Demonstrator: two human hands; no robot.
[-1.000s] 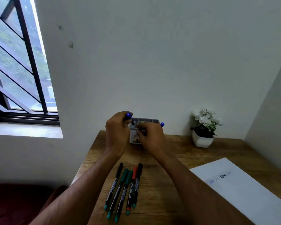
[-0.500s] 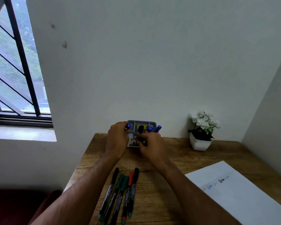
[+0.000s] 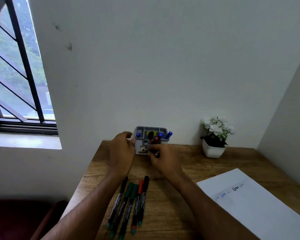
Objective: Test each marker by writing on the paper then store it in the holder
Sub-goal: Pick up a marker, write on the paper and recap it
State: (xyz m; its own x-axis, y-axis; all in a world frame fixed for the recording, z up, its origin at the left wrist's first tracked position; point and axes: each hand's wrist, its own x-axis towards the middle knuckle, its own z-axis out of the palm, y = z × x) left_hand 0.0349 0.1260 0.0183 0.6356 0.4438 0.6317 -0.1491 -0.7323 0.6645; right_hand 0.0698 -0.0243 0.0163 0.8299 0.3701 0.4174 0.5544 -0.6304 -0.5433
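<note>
Head view: blue marker [image 3: 138, 135] now in holder [image 3: 140, 146], frame centre; left hand [image 3: 122, 152] released, fingers loosely apart; right hand [image 3: 163, 160] curled, grip unclear. Five markers [image 3: 128, 205] untested.

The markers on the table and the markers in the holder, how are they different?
The table markers lie flat, side by side; the holder markers stand up, some leaning. The table ones show their whole length; the holder ones show mostly just their tops above the holder. The table ones have black, green and red caps; the holder ones look mostly blue, with black and red. All have caps on.
</note>
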